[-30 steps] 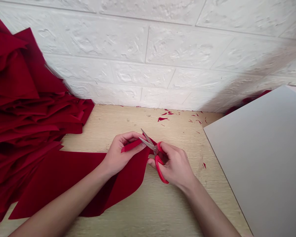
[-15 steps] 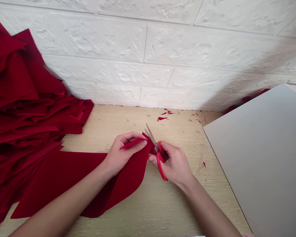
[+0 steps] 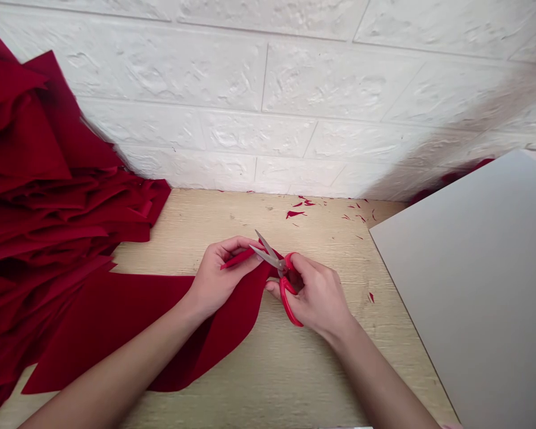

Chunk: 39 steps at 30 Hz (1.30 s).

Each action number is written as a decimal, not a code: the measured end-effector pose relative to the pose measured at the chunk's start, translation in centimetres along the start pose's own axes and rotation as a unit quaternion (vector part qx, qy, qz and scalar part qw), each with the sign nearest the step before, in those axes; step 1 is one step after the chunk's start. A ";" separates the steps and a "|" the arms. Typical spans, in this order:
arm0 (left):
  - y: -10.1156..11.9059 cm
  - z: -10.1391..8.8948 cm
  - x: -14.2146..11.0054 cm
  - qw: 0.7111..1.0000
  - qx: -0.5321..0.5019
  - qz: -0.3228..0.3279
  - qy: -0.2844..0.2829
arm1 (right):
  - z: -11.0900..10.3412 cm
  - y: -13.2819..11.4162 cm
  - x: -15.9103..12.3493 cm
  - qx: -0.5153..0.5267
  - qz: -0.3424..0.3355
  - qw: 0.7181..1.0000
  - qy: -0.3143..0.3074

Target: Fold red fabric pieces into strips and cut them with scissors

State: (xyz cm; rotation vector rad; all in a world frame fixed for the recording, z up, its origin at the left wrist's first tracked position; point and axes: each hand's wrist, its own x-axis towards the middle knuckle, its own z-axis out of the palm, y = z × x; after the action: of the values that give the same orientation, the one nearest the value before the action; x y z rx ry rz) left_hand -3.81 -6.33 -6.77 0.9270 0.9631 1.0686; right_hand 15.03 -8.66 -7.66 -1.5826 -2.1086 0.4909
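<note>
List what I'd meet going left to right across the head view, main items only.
Heap of red fabric → left hand → red-handled scissors → right hand → pale grey panel.

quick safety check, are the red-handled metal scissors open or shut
Open: the red-handled metal scissors in the right hand have their blades apart at the tips.

Pale tabletop, heaped red fabric, partly resting red cloth, scattered scraps.
</note>
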 end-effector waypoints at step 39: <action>-0.5 0.0 0.0 0.999 0.011 -0.021 0.023 | 0.1 -0.5 -0.1 -0.037 0.008 0.999 0.011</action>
State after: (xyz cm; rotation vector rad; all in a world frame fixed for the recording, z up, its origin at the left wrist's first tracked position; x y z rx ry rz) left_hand -3.70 -6.43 -7.20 0.8999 1.0312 1.0494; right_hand 14.58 -8.93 -7.53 -1.6389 -2.1225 0.4041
